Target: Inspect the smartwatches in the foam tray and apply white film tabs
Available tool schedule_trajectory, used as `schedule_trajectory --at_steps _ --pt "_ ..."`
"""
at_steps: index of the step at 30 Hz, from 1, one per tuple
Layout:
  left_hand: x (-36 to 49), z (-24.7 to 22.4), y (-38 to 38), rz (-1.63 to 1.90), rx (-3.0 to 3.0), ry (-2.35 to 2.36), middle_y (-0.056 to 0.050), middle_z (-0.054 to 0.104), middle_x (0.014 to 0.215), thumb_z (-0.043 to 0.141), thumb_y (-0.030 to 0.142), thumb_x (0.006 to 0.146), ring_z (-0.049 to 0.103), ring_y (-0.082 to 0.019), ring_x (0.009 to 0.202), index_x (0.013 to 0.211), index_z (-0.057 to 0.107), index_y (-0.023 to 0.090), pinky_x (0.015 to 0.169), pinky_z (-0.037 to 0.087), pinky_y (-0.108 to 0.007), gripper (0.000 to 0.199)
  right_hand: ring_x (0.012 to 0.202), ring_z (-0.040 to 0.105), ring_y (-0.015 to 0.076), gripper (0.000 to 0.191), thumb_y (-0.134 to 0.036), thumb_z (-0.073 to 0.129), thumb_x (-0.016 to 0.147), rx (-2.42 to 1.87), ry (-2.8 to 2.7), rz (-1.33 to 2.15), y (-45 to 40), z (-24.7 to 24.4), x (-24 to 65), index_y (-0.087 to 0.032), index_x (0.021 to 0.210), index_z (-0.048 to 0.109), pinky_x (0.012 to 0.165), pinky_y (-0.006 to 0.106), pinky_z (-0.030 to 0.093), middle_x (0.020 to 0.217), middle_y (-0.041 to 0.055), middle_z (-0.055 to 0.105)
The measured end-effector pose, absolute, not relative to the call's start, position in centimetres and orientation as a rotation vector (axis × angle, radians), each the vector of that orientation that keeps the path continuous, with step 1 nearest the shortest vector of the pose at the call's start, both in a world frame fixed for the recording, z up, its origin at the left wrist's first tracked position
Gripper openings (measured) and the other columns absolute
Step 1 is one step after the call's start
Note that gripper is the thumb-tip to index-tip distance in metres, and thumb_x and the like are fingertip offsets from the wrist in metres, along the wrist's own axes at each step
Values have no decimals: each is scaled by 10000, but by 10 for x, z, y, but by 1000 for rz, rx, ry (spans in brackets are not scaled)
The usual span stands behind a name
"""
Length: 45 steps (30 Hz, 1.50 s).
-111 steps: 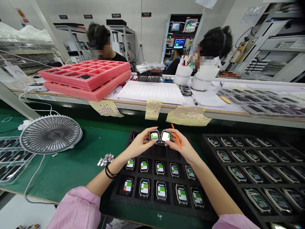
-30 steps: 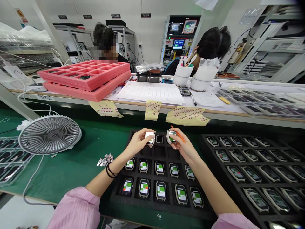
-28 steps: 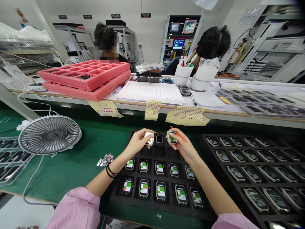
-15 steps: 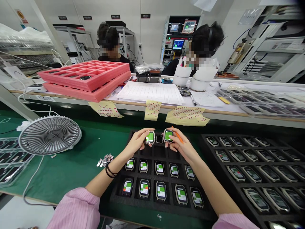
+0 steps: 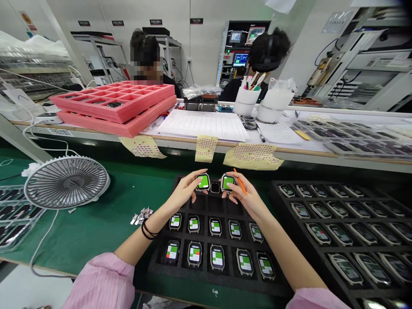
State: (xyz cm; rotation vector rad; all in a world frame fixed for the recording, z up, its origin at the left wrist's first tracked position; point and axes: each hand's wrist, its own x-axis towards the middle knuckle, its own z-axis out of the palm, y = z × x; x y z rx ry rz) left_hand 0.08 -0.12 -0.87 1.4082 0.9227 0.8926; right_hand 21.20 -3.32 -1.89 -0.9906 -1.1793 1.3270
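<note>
My left hand (image 5: pixel 189 187) is closed around a smartwatch (image 5: pixel 203 182) with a lit green screen, its thumb on the glass. Closed on a second green-lit smartwatch (image 5: pixel 228 182), my right hand (image 5: pixel 240 189) also has its thumb on the screen. An orange stick-like tool (image 5: pixel 240 181) lies tucked among the right fingers. Both watches are above the far part of a black foam tray (image 5: pixel 206 277). Between them a dark-screened watch (image 5: pixel 215 187) sits in the tray. Two nearer rows hold several watches (image 5: pixel 215 226) with green and white screens.
A second black tray of watches (image 5: pixel 346 234) lies right. At left stand a round fan (image 5: pixel 67 182) and a pile of small metallic pieces (image 5: pixel 141 215). The shelf ahead carries pink foam trays (image 5: pixel 116 103), paper sheets (image 5: pixel 202 125) and white cups (image 5: pixel 246 101). Two people sit beyond.
The left watch has tilted to face me more, and its screen now shows more fully green. Both hands stay nearly in place. The person at the right beyond the shelf has turned their head.
</note>
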Motion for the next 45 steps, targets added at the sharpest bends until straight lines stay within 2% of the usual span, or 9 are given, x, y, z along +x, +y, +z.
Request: schedule_trajectory --at_steps 7,14,18,21,25,29,37,42,45 --pt "3 -12 -2 889 1416 859 -109 601 1129 602 396 850 670 -160 798 1387 469 202 357 376 -118 586 461 551 81 268 -434 684 814 -1072 -1134 1227 -33 -24 216 -237 964 583 397 218 278 841 -14 609" --pt "3 -16 -1 893 1456 861 -97 619 1084 661 369 815 652 -175 838 1387 453 201 376 362 -122 632 464 568 88 244 -444 647 844 -1046 -1139 1242 -34 -24 215 -237 959 590 393 210 266 815 -17 612" --pt "4 -17 1 949 1503 865 -77 639 1019 672 328 814 627 -154 833 1310 522 161 629 520 -208 545 481 587 91 232 -430 631 861 -1015 -1164 1249 -34 -24 214 -235 980 589 397 208 255 844 -9 617" --pt "3 -18 1 955 1555 852 -84 639 1065 683 296 804 617 -167 904 1305 515 154 769 527 -261 548 493 594 99 239 -434 618 868 -1015 -1161 1259 -34 -24 214 -235 995 585 401 209 269 847 -7 618" --pt "3 -17 -1 905 1626 836 -105 606 1196 708 278 778 601 -196 1003 1340 472 175 675 493 -212 618 489 587 99 255 -448 630 856 -1042 -1152 1254 -34 -24 214 -232 985 586 395 205 270 807 -18 598" --pt "3 -14 -4 862 1658 849 -107 604 1192 705 290 777 601 -205 984 1359 450 190 539 435 -177 644 463 518 65 255 -429 701 800 -1098 -1126 1198 -35 -24 213 -231 927 601 399 198 323 777 -40 569" --pt "2 -12 -5 851 1642 821 -95 643 1096 605 301 867 636 -172 905 1390 419 178 784 518 -278 569 427 553 76 210 -419 646 843 -1037 -1076 1224 -32 -26 214 -223 898 595 362 184 256 754 -29 595" --pt "2 -14 -5 841 1672 827 -118 600 1205 630 287 845 598 -207 1015 1379 430 179 693 506 -235 581 432 562 83 189 -406 637 853 -1019 -1084 1241 -32 -26 213 -228 905 601 367 187 259 733 -36 587" --pt "3 -13 -5 855 1678 836 -106 613 1162 627 303 850 603 -199 980 1362 446 181 694 506 -240 556 437 565 89 186 -404 635 855 -1021 -1091 1236 -33 -25 213 -227 906 604 369 193 258 742 -31 597"
